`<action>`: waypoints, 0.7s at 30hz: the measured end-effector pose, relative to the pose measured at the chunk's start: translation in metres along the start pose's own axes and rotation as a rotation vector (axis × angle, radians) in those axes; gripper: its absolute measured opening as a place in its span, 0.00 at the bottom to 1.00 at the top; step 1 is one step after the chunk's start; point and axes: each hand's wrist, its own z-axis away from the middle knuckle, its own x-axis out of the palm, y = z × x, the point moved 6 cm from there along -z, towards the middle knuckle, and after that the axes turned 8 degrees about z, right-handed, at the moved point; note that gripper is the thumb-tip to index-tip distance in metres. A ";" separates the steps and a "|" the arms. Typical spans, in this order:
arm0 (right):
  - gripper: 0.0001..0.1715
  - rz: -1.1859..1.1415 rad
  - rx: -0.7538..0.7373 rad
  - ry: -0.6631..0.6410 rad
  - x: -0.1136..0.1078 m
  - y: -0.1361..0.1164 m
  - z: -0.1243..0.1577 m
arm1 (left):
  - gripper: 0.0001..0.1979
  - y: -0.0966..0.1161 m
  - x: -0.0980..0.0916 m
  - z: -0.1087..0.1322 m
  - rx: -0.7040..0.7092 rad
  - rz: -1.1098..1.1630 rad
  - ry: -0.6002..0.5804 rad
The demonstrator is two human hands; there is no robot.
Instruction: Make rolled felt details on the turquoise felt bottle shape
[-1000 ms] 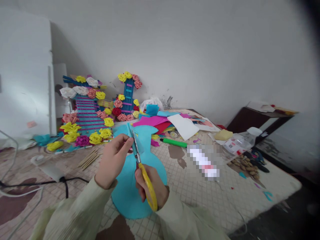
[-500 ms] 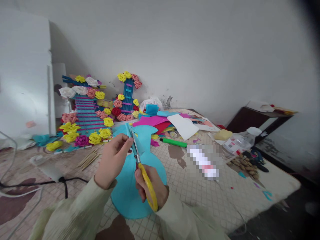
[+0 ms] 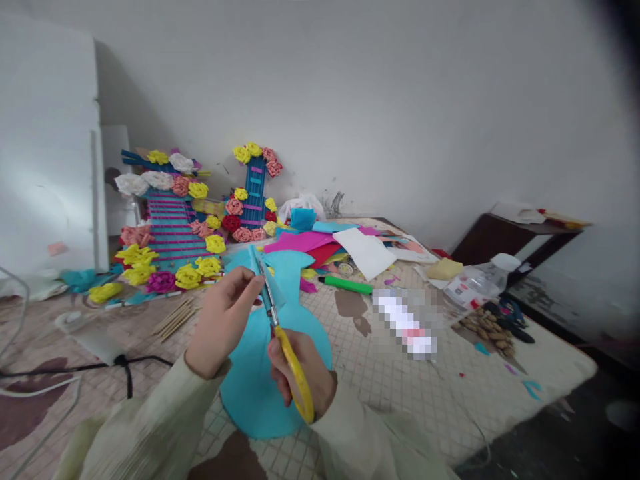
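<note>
My right hand (image 3: pixel 303 370) is closed round the yellow handles of a pair of scissors (image 3: pixel 295 373), whose blades point up and away to the left. Between thumb and fingers, my left hand (image 3: pixel 225 320) pinches a thin folded strip of blue paper (image 3: pixel 255 263). The blades lie along this strip, right by the left fingertips. Beneath both hands a large blue vase-shaped piece (image 3: pixel 300 333) rests flat on the table, its middle partly covered by the hands and scissors.
Two flower-trimmed panels (image 3: pixel 175 227) lean at the back left. Thin wooden sticks (image 3: pixel 174 319) and a white glue gun (image 3: pixel 90 337) with cords lie left. Coloured sheets (image 3: pixel 365 252), a green marker (image 3: pixel 347 285), a blurred-out packet (image 3: pixel 405 325), a plastic bottle (image 3: pixel 477 283) and peanuts (image 3: pixel 487 330) lie right.
The view has shifted very slightly. Both hands, the scissors and the paper strip keep nearly the same position.
</note>
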 end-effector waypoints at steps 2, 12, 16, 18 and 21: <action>0.30 -0.012 0.006 -0.007 0.000 -0.001 0.000 | 0.11 -0.001 0.000 -0.001 -0.003 -0.007 -0.003; 0.28 -0.029 0.010 -0.014 0.001 -0.002 0.000 | 0.11 -0.003 -0.002 -0.001 -0.015 -0.006 -0.008; 0.28 -0.005 -0.021 -0.006 -0.001 -0.002 0.000 | 0.11 -0.004 -0.001 0.000 -0.021 -0.001 -0.010; 0.28 0.006 -0.029 -0.002 -0.001 -0.001 0.000 | 0.11 -0.003 0.000 0.000 -0.023 0.004 -0.020; 0.28 0.005 -0.043 -0.009 -0.001 -0.001 0.000 | 0.11 -0.002 0.003 0.000 -0.023 0.009 -0.034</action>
